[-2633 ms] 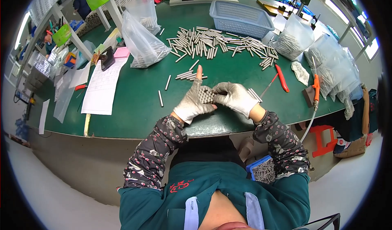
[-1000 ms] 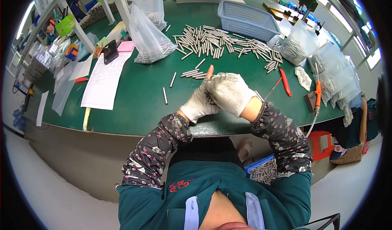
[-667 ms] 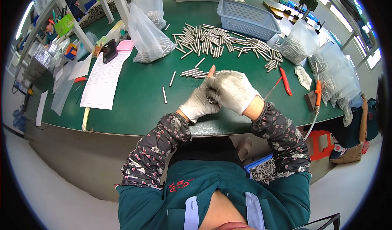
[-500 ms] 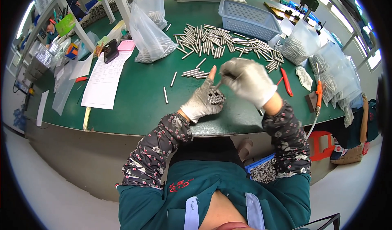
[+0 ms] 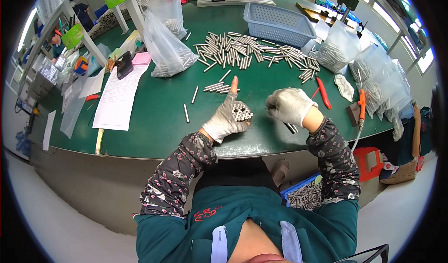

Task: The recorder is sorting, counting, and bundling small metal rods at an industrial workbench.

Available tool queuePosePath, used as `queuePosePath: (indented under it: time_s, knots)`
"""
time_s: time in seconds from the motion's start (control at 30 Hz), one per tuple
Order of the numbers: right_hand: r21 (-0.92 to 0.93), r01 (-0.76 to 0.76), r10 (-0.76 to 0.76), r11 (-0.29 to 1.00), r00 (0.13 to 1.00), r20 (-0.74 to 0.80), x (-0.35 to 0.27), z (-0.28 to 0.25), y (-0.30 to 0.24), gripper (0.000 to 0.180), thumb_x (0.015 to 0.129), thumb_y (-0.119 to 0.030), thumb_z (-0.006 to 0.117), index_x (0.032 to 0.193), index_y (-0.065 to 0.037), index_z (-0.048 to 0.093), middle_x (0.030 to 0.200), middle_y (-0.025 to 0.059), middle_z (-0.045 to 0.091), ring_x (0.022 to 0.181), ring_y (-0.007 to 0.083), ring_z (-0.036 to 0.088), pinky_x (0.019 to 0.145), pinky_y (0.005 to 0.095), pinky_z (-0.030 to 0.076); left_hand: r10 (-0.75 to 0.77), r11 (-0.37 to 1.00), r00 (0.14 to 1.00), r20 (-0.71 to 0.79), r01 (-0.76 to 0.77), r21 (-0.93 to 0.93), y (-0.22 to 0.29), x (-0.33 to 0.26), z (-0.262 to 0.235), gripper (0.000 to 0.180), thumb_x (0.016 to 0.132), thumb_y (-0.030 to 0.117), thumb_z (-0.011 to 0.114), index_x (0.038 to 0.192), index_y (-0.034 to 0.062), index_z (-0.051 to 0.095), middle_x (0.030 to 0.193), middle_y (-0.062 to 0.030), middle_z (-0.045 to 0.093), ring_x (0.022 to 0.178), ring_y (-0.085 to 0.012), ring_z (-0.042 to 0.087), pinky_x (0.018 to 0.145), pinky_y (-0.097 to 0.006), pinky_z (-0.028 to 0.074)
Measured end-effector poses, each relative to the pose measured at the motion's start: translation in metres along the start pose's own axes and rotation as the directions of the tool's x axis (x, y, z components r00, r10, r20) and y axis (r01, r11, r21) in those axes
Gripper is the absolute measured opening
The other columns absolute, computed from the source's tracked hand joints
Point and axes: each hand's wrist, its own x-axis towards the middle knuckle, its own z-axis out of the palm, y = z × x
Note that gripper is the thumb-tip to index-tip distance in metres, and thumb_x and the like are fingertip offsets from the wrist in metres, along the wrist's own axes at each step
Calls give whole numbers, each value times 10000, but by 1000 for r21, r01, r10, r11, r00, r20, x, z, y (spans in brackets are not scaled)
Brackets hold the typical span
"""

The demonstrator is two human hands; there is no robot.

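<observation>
My left hand (image 5: 223,121), in a pale work glove with the thumb bare and raised, is closed around a bundle of short metal pins (image 5: 241,113), their round ends facing up. To its right, apart from the bundle, my gloved right hand (image 5: 290,105) is curled above the table; what its fingers hold, if anything, is hidden. A few dark, shiny metal pins (image 5: 291,128) lie just below that hand. Beyond both hands spreads a large heap of loose pins (image 5: 238,50). A smaller group of pins (image 5: 215,87) lies near my left thumb, and single pins rest farther left.
A blue plastic basket (image 5: 280,27) stands behind the heap. Clear bags of pins (image 5: 168,57) flank it. Red-handled pliers (image 5: 324,94), a white cloth (image 5: 344,87) and an orange air gun (image 5: 362,106) lie right. Written sheets (image 5: 116,102) and a phone (image 5: 124,66) lie left.
My right hand has moved right and slightly down, away from the bundle in my left hand. The bundle's pin ends now face up more squarely. The pins below my right hand show more.
</observation>
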Motion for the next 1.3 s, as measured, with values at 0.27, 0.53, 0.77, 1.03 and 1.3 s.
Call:
queuePosePath:
  time_s: [0.27,0.53,0.77,1.03,1.3]
  knots:
    - [180,139,-93,974,965,-244,15,12,-17,119,742,-177,582,804,-95,641,775,102,627,778,299,599,689,387,469,-62,960,995,73,79,-269,9,1,4,1183,611,-95,657,1414,277,-127,796,11,520,699,-85,504,682,-226,451]
    - [-24,268,-263,963,916,-304,39,19,-34,149,686,-150,631,823,-93,619,754,73,596,759,280,588,669,375,467,20,964,999,41,-8,-267,4,4,5,1187,603,-117,651,1414,288,-116,1106,0,488,869,-98,489,740,-224,447]
    - [-231,339,-390,912,892,-230,46,15,-37,84,693,-122,570,757,-69,585,712,106,593,683,284,597,601,370,473,-27,952,999,47,40,-304,4,2,2,1176,601,-104,663,1423,241,-104,1209,22,447,1027,-107,440,870,-242,391]
    - [-304,341,-405,890,897,-180,47,14,-38,90,685,-105,548,745,-46,579,699,116,597,660,275,609,583,351,483,-36,962,999,31,43,-271,7,3,4,1173,603,-73,686,1424,201,-105,1239,20,436,1088,-109,421,927,-248,345]
    - [-391,329,-422,860,888,-184,45,16,-41,81,684,-110,548,735,-52,569,690,93,602,631,230,614,555,323,480,-39,977,999,24,43,-207,3,3,3,1187,600,-75,699,1425,229,-100,1253,16,427,1093,-120,425,936,-261,348]
